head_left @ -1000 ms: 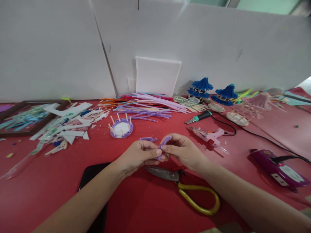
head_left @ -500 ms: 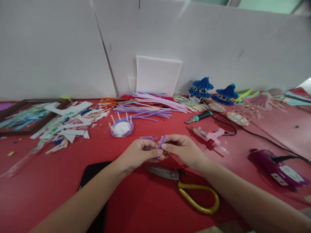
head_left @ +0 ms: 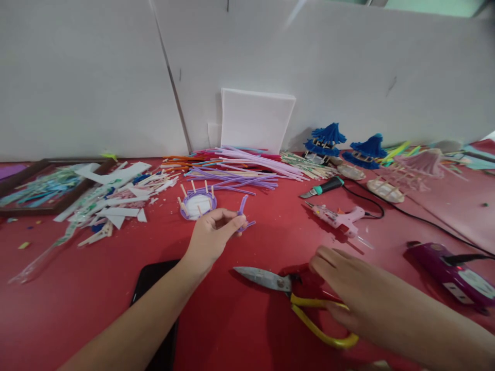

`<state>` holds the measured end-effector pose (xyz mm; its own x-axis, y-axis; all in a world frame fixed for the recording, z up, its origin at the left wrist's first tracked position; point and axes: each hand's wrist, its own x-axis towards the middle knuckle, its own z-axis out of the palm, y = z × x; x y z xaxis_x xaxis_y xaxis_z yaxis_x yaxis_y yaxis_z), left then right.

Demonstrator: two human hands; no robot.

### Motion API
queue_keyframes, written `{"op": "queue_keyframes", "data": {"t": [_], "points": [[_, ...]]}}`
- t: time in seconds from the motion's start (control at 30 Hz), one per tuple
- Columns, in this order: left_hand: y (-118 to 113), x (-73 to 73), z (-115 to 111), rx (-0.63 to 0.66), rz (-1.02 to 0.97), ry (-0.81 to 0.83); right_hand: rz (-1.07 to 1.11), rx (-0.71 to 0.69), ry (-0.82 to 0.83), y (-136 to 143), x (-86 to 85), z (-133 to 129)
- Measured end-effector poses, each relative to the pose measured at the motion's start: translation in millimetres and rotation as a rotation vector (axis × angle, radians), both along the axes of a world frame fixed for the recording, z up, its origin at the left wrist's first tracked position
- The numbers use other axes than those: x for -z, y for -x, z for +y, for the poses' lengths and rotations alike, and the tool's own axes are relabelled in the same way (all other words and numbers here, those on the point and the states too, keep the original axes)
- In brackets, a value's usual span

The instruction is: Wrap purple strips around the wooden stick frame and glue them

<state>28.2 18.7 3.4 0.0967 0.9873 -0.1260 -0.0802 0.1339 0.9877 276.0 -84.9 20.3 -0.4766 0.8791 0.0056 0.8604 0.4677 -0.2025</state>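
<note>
My left hand [head_left: 216, 232] pinches short purple pipe cleaner pieces [head_left: 242, 206] between thumb and fingertips, just right of a round base. That base [head_left: 199, 205] has a white middle, a purple rim and several small upright wooden pegs. My right hand [head_left: 340, 278] is at the handles of the scissors [head_left: 266, 279], its thumb at the yellow loop and its fingers curled over the other, red handle. The blades point left and lie on or close to the red table. The fingers partly hide the handles.
Behind lie many coloured pipe cleaners [head_left: 247, 164]. At right are a utility knife [head_left: 323, 186], a pink glue gun [head_left: 340, 219], a purple power strip [head_left: 448, 273] and blue-roofed models [head_left: 327, 141]. Paper scraps [head_left: 119, 206] spread at left; a black phone [head_left: 154, 281] lies beneath my left forearm.
My right hand has let go of the purple pieces and moved down right onto the scissors' handles. My left hand keeps hold of purple pieces and has shifted slightly left.
</note>
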Motion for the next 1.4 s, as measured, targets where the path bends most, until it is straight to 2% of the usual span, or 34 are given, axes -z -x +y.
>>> {"op": "queue_keyframes", "data": {"t": [0.1,0.23,0.33,0.43,0.5,0.63,0.8,0.93,1.07,1.17,1.27,1.4], "points": [[1.7,1.4,2.2,-0.033,-0.021,-0.01,-0.056,0.024,0.122,3.3,8.8,-9.0],[3.1,2.0,3.2,-0.067,-0.033,-0.052,-0.151,0.133,0.287,6.6,8.1,0.6],[3.5,0.3,3.0,-0.096,-0.03,-0.06,-0.071,0.144,0.188,1.6,6.5,15.9],[3.7,-2.2,2.6,-0.101,-0.047,-0.052,0.081,0.207,0.046,-4.5,6.1,30.6],[3.6,-3.6,1.8,-0.085,-0.067,-0.052,0.127,0.25,0.014,-5.6,5.5,38.6],[2.8,-5.5,-1.3,-0.025,-0.093,-0.048,0.146,0.273,0.09,-0.3,3.3,47.8],[1.4,-5.1,-5.1,0.075,-0.068,-0.078,0.212,0.188,0.178,9.7,4.6,47.7],[1.3,-3.8,-5.7,0.146,-0.101,-0.051,0.217,0.193,0.198,13.3,7.9,47.2],[2.4,-3.9,-4.1,0.158,-0.187,0.026,0.201,0.193,0.173,13.7,6.3,52.1],[6.4,-11.0,-1.1,0.143,-0.205,0.057,0.161,0.162,0.144,16.0,-2.1,62.0],[17.8,-26.4,1.4,0.098,-0.203,0.051,0.134,0.117,0.121,27.2,-16.5,78.4],[46.2,-49.2,0.3,-0.109,-0.17,0.101,0.135,-0.023,0.173,63.1,-37.5,105.8]]}}
